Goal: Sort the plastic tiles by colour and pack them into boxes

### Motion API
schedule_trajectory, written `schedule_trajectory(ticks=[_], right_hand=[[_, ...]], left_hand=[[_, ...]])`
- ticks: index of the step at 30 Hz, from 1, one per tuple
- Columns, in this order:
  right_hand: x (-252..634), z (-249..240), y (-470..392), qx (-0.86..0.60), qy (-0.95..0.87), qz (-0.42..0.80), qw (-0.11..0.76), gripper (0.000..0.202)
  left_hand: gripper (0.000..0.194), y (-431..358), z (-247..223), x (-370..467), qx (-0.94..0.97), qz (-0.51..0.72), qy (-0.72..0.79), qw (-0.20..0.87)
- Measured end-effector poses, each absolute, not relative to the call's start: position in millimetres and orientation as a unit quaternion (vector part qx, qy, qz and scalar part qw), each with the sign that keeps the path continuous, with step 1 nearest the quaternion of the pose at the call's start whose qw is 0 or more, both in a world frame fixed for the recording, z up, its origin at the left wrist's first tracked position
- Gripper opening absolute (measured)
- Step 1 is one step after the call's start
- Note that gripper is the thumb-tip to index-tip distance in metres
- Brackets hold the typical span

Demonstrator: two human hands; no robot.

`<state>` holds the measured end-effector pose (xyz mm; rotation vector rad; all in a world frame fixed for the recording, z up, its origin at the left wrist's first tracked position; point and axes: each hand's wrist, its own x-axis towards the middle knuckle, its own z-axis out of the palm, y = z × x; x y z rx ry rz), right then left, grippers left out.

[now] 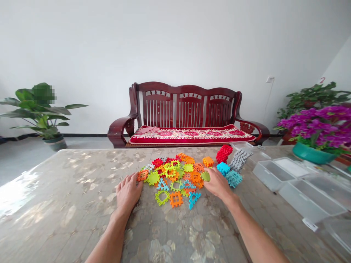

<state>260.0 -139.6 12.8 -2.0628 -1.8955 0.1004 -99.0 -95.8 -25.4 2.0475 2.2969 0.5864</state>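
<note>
A loose pile of plastic interlocking tiles lies mid-table, among them a lime tile [153, 178], an orange window tile [176, 199] and a blue triangular tile [194, 199]. My left hand [128, 190] rests at the pile's left edge, fingers reaching forward and apart, beside an orange tile [143, 175]. At the pile's right side, my right hand [218, 183] has its thumb and fingers closed on a green tile [205, 176]. Just beyond this hand stand sorted stacks: orange [208, 162], red [224, 153], bright blue [223, 168], teal [234, 178] and grey [241, 159].
Clear plastic boxes [309, 206] stand on the patterned tablecloth [79, 204] at the right. Behind them is a teal planter [314, 154] with purple flowers. A wooden bench [189, 106] stands past the table's far edge, and a potted plant [55, 142] at the left.
</note>
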Motion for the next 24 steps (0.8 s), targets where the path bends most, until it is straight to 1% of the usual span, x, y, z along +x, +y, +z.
schedule_trajectory(ticks=[6,11,14,17,20,24], right_hand=[[259,3,-155,-0.721,-0.674,0.027,0.156,0.05],[251,0,-154,-0.719,-0.681,0.047,0.134,0.063],[241,0,-151,-0.701,-0.698,0.055,0.132,0.064],[226,-2,-149,-0.678,-0.718,0.068,0.145,0.061],[214,-4,-149,-0.653,-0.732,0.083,0.177,0.061],[216,1,-150,-0.673,-0.707,0.066,0.207,0.057]], left_hand=[[0.044,-97,-22,-98,0.656,0.18,0.733,-0.005],[0.043,-97,-23,-99,0.661,0.18,0.729,-0.004],[0.044,-97,-23,-99,0.659,0.175,0.732,0.002],[0.045,-97,-21,-98,0.656,0.17,0.735,0.006],[0.048,-97,-20,-97,0.65,0.17,0.741,0.011],[0.048,-97,-21,-97,0.645,0.174,0.744,0.006]])
